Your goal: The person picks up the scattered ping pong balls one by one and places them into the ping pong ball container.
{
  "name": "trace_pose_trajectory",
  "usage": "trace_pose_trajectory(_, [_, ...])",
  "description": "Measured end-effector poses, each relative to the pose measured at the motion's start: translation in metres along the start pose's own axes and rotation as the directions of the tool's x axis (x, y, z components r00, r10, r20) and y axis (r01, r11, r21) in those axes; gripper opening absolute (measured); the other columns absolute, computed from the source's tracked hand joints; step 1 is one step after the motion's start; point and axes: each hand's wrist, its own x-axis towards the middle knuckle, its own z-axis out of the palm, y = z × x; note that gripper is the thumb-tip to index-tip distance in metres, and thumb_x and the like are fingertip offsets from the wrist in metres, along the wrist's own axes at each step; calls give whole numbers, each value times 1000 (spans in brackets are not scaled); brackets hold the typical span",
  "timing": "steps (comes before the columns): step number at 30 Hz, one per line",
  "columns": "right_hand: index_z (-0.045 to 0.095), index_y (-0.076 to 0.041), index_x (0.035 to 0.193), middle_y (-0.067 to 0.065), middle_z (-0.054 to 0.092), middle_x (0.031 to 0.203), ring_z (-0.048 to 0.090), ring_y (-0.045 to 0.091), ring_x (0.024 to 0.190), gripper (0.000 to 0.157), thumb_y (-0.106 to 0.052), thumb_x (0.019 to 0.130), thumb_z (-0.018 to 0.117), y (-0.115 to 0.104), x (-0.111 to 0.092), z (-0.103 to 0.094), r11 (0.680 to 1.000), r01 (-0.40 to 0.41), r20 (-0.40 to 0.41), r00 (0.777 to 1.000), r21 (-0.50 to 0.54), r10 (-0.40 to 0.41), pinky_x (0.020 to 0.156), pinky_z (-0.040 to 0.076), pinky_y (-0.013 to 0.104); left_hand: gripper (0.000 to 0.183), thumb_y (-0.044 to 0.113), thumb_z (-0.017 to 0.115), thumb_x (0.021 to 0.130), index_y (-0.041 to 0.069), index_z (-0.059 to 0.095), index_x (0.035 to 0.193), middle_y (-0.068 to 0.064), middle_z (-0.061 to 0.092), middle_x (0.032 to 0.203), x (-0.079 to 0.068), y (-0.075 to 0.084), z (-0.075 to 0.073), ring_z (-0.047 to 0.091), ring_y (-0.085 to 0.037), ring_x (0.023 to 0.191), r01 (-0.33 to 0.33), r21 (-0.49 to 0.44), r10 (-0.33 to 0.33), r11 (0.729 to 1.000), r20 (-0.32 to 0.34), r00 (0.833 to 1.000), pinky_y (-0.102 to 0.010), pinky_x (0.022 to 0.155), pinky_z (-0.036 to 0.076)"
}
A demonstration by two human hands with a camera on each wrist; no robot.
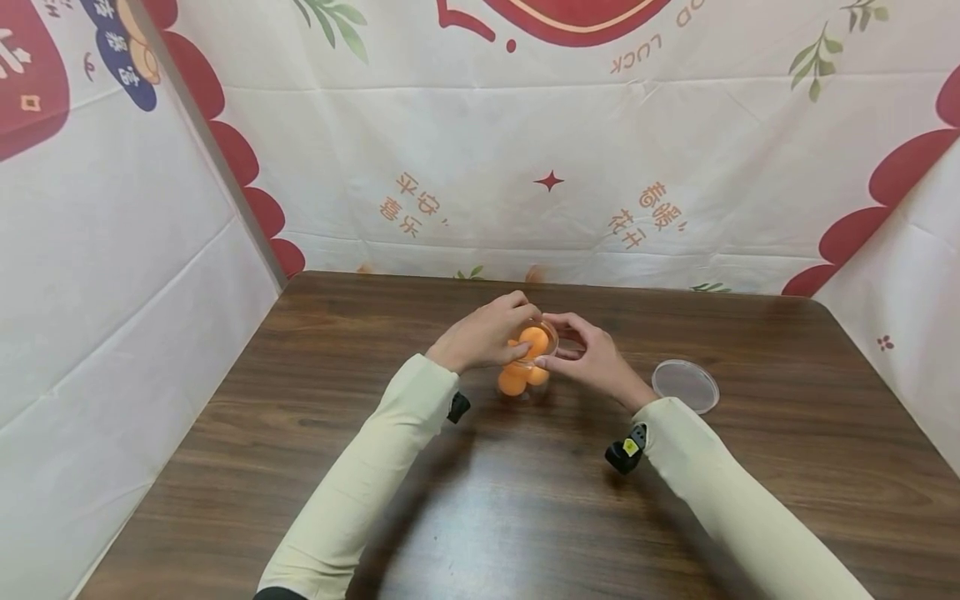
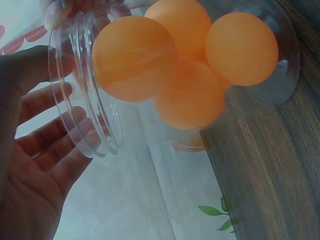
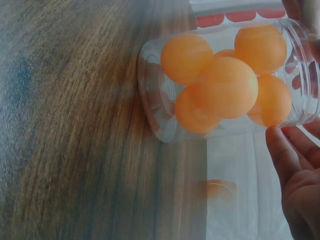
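Observation:
A clear plastic jar [image 2: 150, 135] stands on the table with several orange ping-pong balls [image 3: 227, 87] inside, its mouth uncovered. My left hand [image 1: 491, 332] is at the left side of the mouth, fingers bent about the rim, and its thumb overlaps a ball in the head view. From the other side my right hand [image 1: 592, 358] holds the jar just below the rim, thumb in front and fingers behind. In the right wrist view, a right fingertip [image 3: 274, 134] meets the jar's neck. To the right lies a round clear lid [image 1: 686, 386], flat on the table.
The brown wood-grain table [image 1: 300, 450] runs back to a white printed cloth [image 1: 480, 142] hung behind it. More cloth hangs at the left and right sides. Each wrist carries a small black camera [image 1: 626, 451].

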Motion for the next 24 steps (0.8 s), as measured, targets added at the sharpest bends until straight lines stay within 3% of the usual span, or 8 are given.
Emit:
trace_pose_trajectory(12, [50,-1,131,19,53,130,54,35,121,57,-10,81,75,-4,-1,2,1000,-12,7,1000,-14,12,93,50,38,29,14,67,88,5,61,116,-11,57,111,-6,0,-1,54,-19,93,0,-50,-1,999,-18,1000,-27,80,48])
trace_pose_trajectory(24, [48,-6,135,15,52,134,53,32,123,60,-15,82,76,-2,-2,-1,999,-34,17,999,-27,34,92,50,33,29,12,66,88,6,61,116,-7,55,108,-15,-2,-4,56,-19,90,-4,-29,2,1000,-64,998,-24,77,48])
